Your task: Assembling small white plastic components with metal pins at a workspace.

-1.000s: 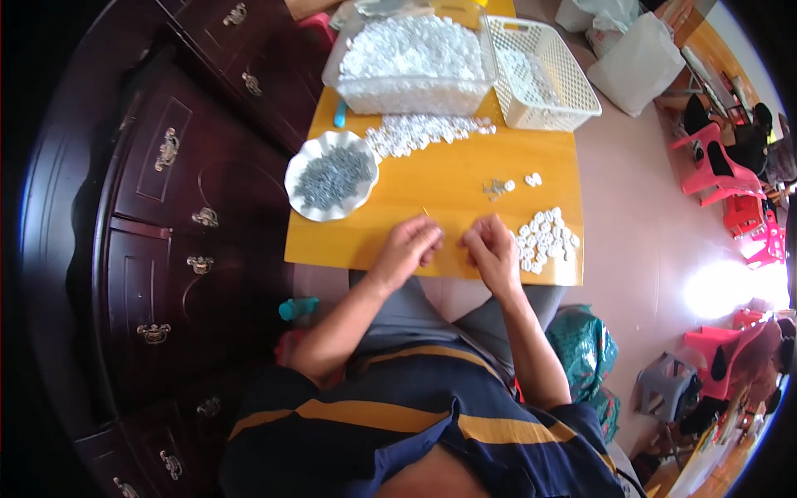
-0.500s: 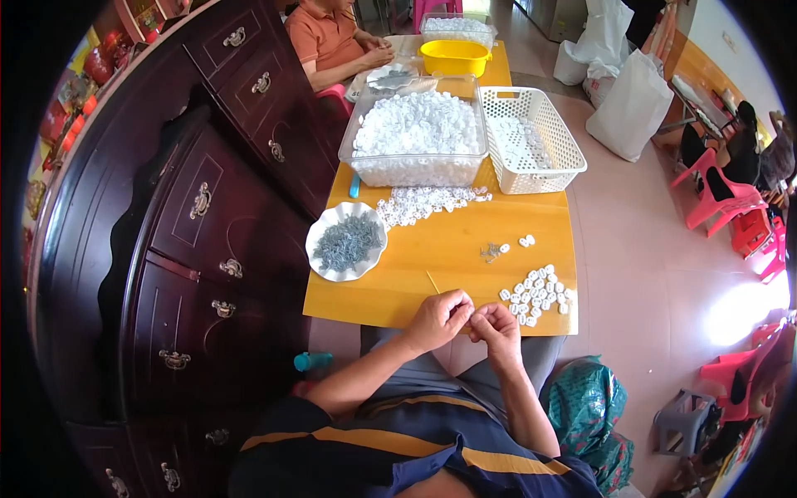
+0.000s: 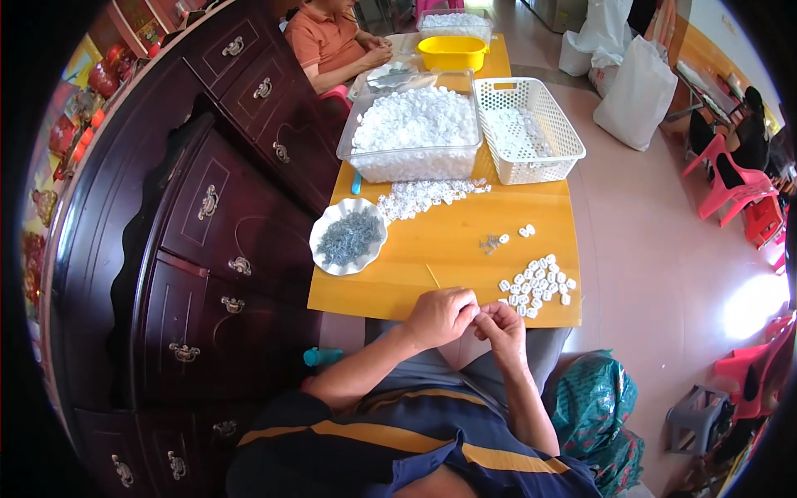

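My left hand (image 3: pixel 440 317) and my right hand (image 3: pixel 501 324) meet at the near edge of the yellow wooden table (image 3: pixel 440 249), fingertips pinched together on something too small to make out. A heap of small white plastic pieces (image 3: pixel 538 285) lies just beyond my right hand. A few loose pieces and small metal parts (image 3: pixel 494 242) sit mid-table. A white scalloped dish of grey metal parts (image 3: pixel 349 237) stands to the left. A thin stick (image 3: pixel 432 276) lies near my left hand.
A clear tub heaped with white pieces (image 3: pixel 413 133) and a white lattice basket (image 3: pixel 529 129) stand at the far end, loose pieces (image 3: pixel 423 196) spilled before them. Another person (image 3: pixel 336 41) sits beyond, by a yellow bowl (image 3: pixel 452 51). A dark wooden cabinet (image 3: pixel 207 216) lines the left. Pink chairs (image 3: pixel 730 178) stand on the right.
Both hands have drawn back from the tabletop to its near edge and come together. The view has tilted up, showing more of the far table and the other person.
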Motion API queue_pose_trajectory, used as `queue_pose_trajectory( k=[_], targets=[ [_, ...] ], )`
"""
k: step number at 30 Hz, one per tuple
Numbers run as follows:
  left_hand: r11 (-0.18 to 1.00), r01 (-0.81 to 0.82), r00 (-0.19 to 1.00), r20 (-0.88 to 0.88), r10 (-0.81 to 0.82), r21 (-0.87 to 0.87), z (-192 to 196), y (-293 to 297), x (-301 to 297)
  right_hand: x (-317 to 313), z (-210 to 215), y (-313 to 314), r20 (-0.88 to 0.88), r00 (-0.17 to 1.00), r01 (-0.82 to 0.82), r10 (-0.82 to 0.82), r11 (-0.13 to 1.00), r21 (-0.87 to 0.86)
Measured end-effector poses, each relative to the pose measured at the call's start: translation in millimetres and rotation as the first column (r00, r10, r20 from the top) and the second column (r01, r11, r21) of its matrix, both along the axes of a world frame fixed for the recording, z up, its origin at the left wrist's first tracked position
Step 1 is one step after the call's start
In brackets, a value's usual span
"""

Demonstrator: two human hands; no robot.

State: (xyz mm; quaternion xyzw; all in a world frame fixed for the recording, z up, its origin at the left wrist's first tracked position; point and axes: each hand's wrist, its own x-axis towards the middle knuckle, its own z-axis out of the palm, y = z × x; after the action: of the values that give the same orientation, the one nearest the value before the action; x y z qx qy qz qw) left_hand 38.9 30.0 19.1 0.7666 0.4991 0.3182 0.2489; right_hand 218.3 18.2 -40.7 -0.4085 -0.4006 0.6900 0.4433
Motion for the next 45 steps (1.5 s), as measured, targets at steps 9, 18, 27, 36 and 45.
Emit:
queue_pose_trajectory(
  k=[9, 18, 27, 36, 45],
  targets=[
    [0.997, 0.036, 0.998, -0.051, -0.04, -0.066, 1.9, 2.9, 4.2, 5.6, 0.7, -2.9, 0.125, 0.992, 0.02, -0.027, 0.998, 0.053],
    [0.995, 0.056, 0.992, 0.12, -0.046, -0.078, 6.5, 1.4, 2.3, 4.3, 1.4, -2.4, -0.122, 0.992, 0.005, -0.015, 0.996, -0.084],
    [0.998, 0.017, 0.995, 0.096, -0.012, -0.056, -1.1, -6.4, -0.6, 2.5, 2.9, -13.7, -0.137, 0.99, 0.022, -0.037, 0.994, -0.107],
    [0.997, -0.035, 0.99, 0.133, 0.043, -0.064, -7.2, 2.4, -5.5, -4.2, 6.3, -0.9, -0.148, 0.986, 0.061, -0.079, 0.991, -0.123],
    [0.998, -0.004, 0.994, 0.104, 0.01, -0.057, -14.7, 0.3, -0.7, -5.4, 3.2, -8.8, -0.045, 0.993, 0.105, -0.112, 0.986, -0.13]
  ],
)
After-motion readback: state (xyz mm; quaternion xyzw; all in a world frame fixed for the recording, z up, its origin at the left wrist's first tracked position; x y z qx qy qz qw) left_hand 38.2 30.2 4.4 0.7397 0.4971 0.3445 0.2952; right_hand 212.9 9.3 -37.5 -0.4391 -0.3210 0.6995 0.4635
